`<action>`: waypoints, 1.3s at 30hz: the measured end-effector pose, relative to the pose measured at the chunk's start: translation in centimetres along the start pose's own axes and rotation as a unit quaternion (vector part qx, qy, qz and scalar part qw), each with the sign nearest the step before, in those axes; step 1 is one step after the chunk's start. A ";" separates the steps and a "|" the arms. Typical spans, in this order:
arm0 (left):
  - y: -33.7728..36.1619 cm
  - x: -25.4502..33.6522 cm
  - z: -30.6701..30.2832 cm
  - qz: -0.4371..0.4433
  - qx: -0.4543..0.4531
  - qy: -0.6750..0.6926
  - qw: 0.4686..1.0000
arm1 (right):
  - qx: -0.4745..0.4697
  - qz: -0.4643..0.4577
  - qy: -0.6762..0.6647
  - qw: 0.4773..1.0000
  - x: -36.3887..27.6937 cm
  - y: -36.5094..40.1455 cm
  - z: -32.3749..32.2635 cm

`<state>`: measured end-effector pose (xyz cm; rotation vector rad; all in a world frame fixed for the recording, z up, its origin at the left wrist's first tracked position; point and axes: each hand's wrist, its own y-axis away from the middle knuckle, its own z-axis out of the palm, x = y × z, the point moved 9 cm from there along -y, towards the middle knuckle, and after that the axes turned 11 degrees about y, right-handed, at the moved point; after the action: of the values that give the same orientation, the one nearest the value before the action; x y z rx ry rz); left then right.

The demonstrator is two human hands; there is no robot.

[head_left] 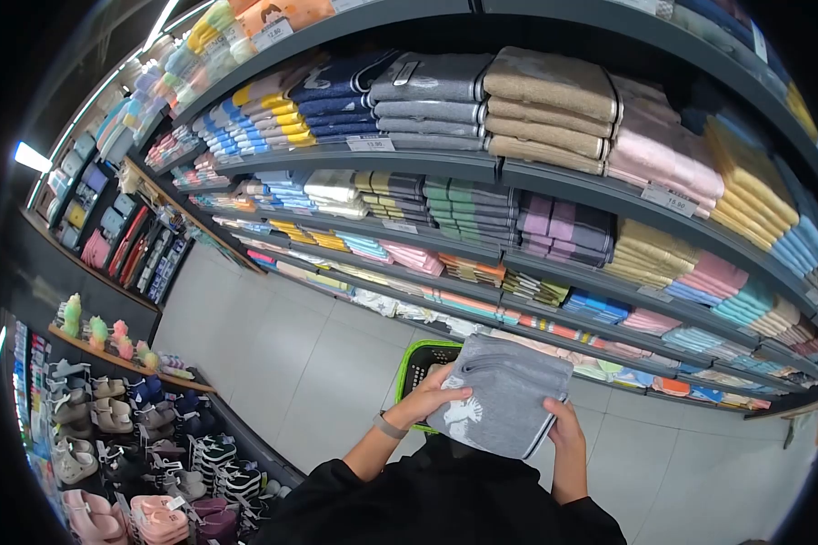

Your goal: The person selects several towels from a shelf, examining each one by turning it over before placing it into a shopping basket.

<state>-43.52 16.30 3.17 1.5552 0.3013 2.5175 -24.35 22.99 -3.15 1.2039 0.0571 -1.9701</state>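
A folded grey towel [513, 391] with a white figure and a dark-and-white edge stripe is held flat in front of my body. My left hand [424, 397], with a band on its wrist, grips its left side, the thumb lying on top. On the opposite side, my right hand [565, 427] pinches the edge near the stripe. The fingers under the towel are hidden. Behind and left of the towel is a green-rimmed black shopping basket [405, 368], partly covered by the towel and my left hand.
Shelves of folded towels run along the far side, with a grey stack [430, 100] beside a brown stack [552, 100]. Price tags [370, 144] line the shelf edges. Racks of shoes [114, 415] stand at the lower left. Pale floor tiles [309, 363] lie between.
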 end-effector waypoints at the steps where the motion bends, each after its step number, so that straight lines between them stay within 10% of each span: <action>1: 0.3 -0.2 -0.1 0.003 0.019 0.024 1.000 | -0.002 0.002 -0.001 1.000 -0.1 -0.1 0.4; 18: 4.5 -2.2 -3.8 -0.073 -0.088 0.036 0.993 | 0.112 0.041 -0.173 0.978 3.0 1.5 8.0; 39: 13.2 0.1 -19.7 -0.032 0.061 0.162 0.984 | 0.175 0.047 -0.090 0.979 11.2 -4.4 20.5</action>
<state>-61.69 1.90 -1.96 1.1444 0.5486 2.7398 -44.50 10.54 -2.05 1.2128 -0.4477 -2.0507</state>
